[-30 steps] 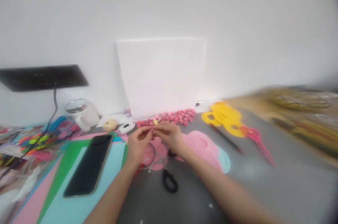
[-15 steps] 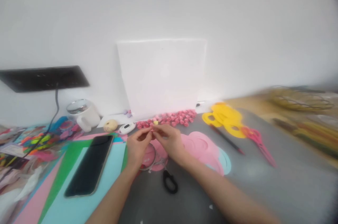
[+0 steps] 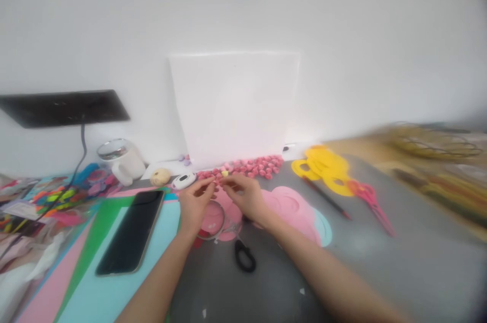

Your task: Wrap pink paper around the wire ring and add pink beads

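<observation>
My left hand (image 3: pixel 195 207) and my right hand (image 3: pixel 248 197) are raised over pink paper circles (image 3: pixel 287 201), fingertips almost meeting. Thumb and fingers of each hand are pinched together. Something small and pinkish may be at the fingertips, too blurred to make out. Just beyond the fingers lies a pile of small pink rolled paper pieces (image 3: pixel 262 166), with one yellow piece (image 3: pixel 224 173) near them. Below the hands rest a metal ring (image 3: pixel 221 226) and black-handled scissors (image 3: pixel 244 256), whose blades are partly hidden.
On the left, a phone (image 3: pixel 131 234) lies on coloured paper sheets (image 3: pixel 91 242), near a white mug (image 3: pixel 127 163). Yellow paper rings (image 3: pixel 325 166), a dark pencil (image 3: pixel 327 198) and pink scissors (image 3: pixel 375 206) lie right. A white board (image 3: pixel 236 105) leans against the wall.
My hands have drawn slightly apart, opening a small gap between the fingertips. The view has shifted a little, and more of the metal ring shows.
</observation>
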`<state>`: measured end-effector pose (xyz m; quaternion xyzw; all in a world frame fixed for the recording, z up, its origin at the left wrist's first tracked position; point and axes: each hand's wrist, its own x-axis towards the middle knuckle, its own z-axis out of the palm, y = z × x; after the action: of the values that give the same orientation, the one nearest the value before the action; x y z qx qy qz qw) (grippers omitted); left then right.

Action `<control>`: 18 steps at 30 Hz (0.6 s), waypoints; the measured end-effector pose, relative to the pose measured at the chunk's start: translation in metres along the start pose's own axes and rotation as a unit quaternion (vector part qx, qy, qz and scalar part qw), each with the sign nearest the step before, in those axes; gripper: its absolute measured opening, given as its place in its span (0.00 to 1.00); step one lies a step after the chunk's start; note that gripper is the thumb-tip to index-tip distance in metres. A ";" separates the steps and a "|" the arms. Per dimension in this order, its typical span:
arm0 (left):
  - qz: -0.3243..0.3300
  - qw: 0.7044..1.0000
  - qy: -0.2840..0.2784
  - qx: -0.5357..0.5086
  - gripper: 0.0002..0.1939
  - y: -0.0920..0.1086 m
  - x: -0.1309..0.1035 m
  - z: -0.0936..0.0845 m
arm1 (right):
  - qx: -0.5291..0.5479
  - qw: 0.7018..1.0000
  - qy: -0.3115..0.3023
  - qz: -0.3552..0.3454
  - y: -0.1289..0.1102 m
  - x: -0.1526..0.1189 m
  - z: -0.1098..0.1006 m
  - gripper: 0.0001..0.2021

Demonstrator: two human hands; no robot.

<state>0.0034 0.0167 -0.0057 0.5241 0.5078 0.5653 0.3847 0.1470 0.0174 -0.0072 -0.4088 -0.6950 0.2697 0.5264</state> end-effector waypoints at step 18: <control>0.181 0.953 -0.043 0.239 0.12 0.007 -0.003 0.002 | -0.286 0.912 -0.282 0.086 -0.028 -0.012 -0.001 0.05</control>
<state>0.0068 0.0131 0.0000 0.7076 0.5075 0.4648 0.1605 0.1415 -0.0075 0.0091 -0.5068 -0.8243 0.2075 0.1437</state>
